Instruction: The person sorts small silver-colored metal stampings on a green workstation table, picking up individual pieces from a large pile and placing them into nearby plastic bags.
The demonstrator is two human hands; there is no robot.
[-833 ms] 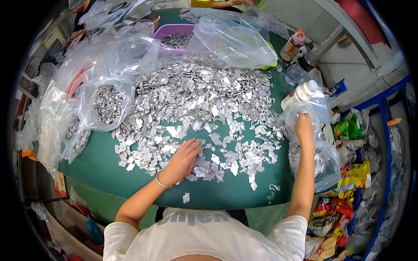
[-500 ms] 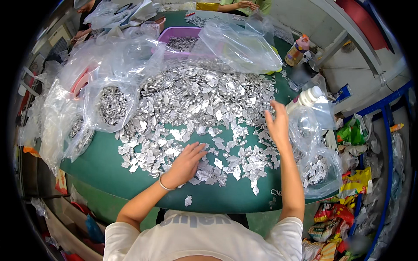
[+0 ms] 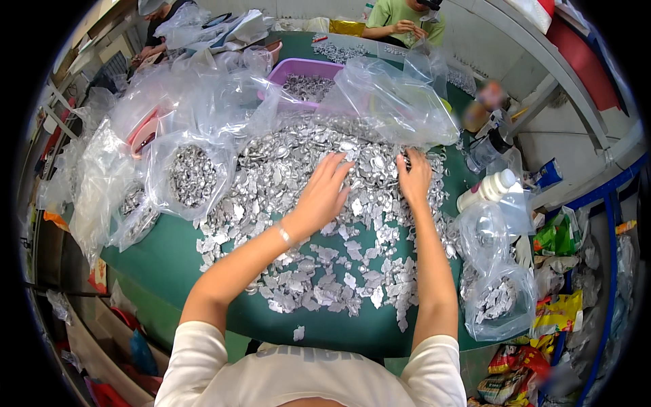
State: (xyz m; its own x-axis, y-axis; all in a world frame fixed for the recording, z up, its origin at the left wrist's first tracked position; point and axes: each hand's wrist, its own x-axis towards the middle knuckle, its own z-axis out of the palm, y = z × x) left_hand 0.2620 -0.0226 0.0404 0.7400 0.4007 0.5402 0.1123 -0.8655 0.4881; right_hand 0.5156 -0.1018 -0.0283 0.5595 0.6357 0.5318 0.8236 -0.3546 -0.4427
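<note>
Left hand [image 3: 321, 198], right hand [image 3: 415, 180] shifted onto silver pieces [image 3: 288, 163]; left grip outspread, right curled, hold unclear

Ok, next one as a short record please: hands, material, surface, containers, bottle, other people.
Left hand: palm down, fingers extended at the heap
Right hand: palm down at the heap, thumb apart
Material: heap of silvery metal pieces
Surface: green tabletop
Containers: purple tub beyond; clear plastic bags left and right
Bottle: white-capped bottle, right
Other people: person in green top, far side; another person, far left
</note>
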